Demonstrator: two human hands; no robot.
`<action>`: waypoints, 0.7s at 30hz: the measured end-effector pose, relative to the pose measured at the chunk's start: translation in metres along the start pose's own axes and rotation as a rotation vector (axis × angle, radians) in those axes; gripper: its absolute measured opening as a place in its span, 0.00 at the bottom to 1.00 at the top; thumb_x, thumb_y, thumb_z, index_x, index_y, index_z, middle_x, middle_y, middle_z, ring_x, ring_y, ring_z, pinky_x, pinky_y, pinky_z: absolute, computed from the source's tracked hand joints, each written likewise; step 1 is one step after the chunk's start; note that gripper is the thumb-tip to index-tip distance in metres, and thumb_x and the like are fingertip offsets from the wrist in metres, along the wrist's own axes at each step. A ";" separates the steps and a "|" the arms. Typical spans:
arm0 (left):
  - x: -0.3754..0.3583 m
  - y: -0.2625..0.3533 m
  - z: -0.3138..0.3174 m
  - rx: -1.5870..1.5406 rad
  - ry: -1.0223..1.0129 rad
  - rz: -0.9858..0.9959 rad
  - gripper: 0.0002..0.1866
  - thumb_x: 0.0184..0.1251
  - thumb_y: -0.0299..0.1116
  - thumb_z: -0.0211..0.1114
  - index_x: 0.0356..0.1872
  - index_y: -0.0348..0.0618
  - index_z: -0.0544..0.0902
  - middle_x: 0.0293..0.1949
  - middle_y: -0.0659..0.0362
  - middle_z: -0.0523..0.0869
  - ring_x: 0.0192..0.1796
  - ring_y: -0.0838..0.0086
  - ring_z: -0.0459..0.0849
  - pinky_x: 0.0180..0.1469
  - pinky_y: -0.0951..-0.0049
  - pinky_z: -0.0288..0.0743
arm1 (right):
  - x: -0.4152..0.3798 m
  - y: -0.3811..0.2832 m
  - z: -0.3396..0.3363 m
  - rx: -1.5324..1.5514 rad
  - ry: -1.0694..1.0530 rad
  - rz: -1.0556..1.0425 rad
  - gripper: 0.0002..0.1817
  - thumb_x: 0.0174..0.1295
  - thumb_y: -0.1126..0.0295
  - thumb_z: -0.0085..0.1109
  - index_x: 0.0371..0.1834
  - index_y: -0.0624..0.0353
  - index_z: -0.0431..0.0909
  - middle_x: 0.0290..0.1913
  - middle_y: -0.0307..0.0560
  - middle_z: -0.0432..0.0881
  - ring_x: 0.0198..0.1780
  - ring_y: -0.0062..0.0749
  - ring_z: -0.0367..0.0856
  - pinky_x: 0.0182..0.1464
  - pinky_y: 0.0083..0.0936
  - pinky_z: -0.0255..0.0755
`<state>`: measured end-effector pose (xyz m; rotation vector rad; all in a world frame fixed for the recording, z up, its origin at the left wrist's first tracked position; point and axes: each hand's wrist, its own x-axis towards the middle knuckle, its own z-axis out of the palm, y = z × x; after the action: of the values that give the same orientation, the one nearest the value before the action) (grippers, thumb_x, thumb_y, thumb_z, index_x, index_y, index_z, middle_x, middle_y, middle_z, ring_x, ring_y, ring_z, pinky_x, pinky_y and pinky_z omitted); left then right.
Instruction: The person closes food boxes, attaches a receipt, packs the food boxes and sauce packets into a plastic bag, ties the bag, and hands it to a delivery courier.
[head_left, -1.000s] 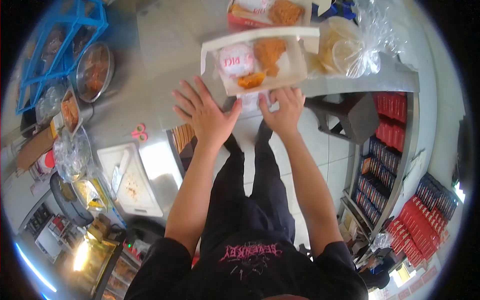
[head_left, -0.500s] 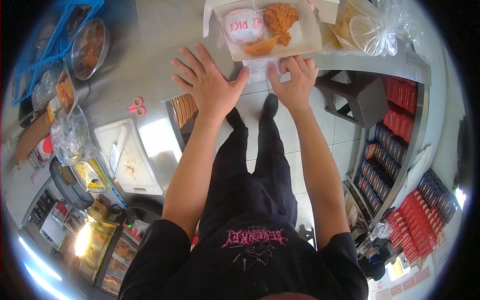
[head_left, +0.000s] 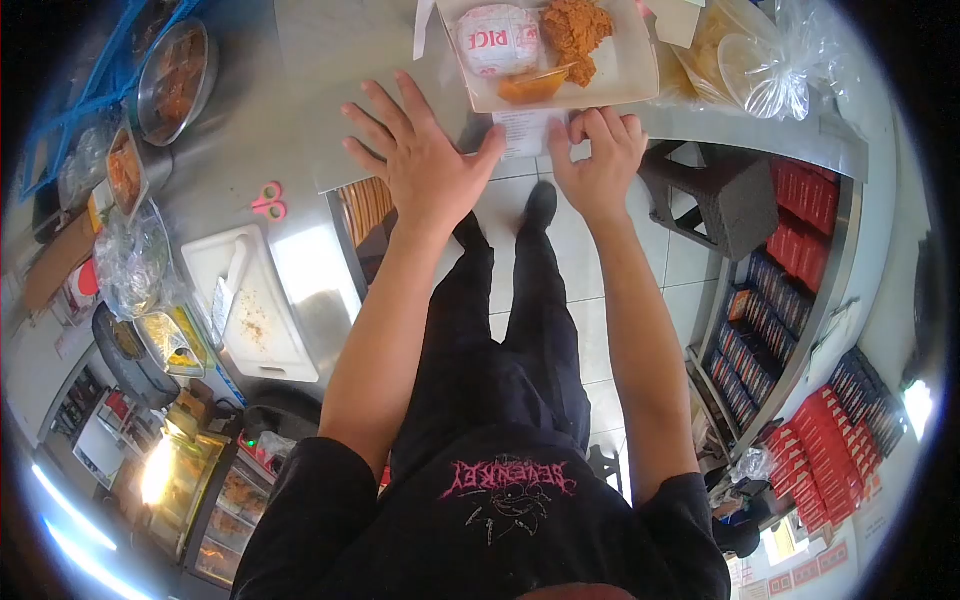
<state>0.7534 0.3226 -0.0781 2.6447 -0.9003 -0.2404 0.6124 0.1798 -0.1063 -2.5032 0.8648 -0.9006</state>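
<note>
An open cardboard meal box (head_left: 630,92) sits at the counter's front edge. Inside are a paper-wrapped portion marked RICE (head_left: 498,40), a piece of fried chicken (head_left: 578,38) and a flat orange-brown wedge (head_left: 531,86). A printed white receipt (head_left: 524,134) hangs against the box's front side. My left hand (head_left: 425,165) is spread over the counter edge, its thumb at the receipt's left edge. At the other edge is my right hand (head_left: 600,165), with its thumb on the paper and its fingers curled in; their tips are partly hidden.
To the left lie pink scissors (head_left: 269,201) and a white cutting board (head_left: 262,310) with a knife (head_left: 232,280). Metal bowls of food (head_left: 175,85) stand farther left. Plastic bags (head_left: 735,60) sit right of the box. A dark stool (head_left: 725,195) and shelves of red cartons (head_left: 800,240) are at right.
The box and counter appear shifted slightly up and right in view. Both hands keep nearly the same pose at the receipt.
</note>
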 end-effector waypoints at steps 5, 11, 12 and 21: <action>0.000 0.000 0.001 0.006 0.008 -0.002 0.65 0.58 0.69 0.70 0.84 0.34 0.48 0.83 0.30 0.42 0.83 0.26 0.30 0.76 0.22 0.26 | 0.000 0.003 -0.004 0.028 -0.027 -0.019 0.12 0.52 0.68 0.69 0.23 0.47 0.71 0.29 0.33 0.74 0.37 0.37 0.69 0.41 0.37 0.56; -0.001 -0.001 0.002 0.006 0.020 0.004 0.65 0.57 0.69 0.70 0.84 0.34 0.49 0.83 0.29 0.42 0.83 0.26 0.30 0.76 0.22 0.26 | 0.000 0.004 -0.005 0.050 -0.042 -0.035 0.11 0.50 0.70 0.68 0.23 0.47 0.71 0.29 0.34 0.74 0.37 0.38 0.69 0.41 0.37 0.56; -0.001 -0.001 0.002 0.009 0.025 0.011 0.66 0.57 0.69 0.70 0.84 0.34 0.49 0.83 0.29 0.42 0.83 0.26 0.31 0.76 0.21 0.27 | 0.000 0.004 -0.005 0.050 -0.044 -0.033 0.11 0.50 0.70 0.68 0.23 0.47 0.71 0.29 0.34 0.74 0.37 0.38 0.69 0.41 0.37 0.56; -0.002 -0.002 0.003 0.053 0.036 0.021 0.68 0.54 0.70 0.72 0.84 0.36 0.48 0.83 0.28 0.43 0.84 0.27 0.34 0.77 0.23 0.30 | -0.001 0.004 -0.005 0.043 -0.044 -0.028 0.11 0.50 0.69 0.67 0.23 0.47 0.71 0.29 0.34 0.73 0.38 0.38 0.68 0.41 0.37 0.56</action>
<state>0.7524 0.3242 -0.0818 2.6774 -0.9348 -0.1658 0.6073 0.1770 -0.1052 -2.4943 0.7907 -0.8602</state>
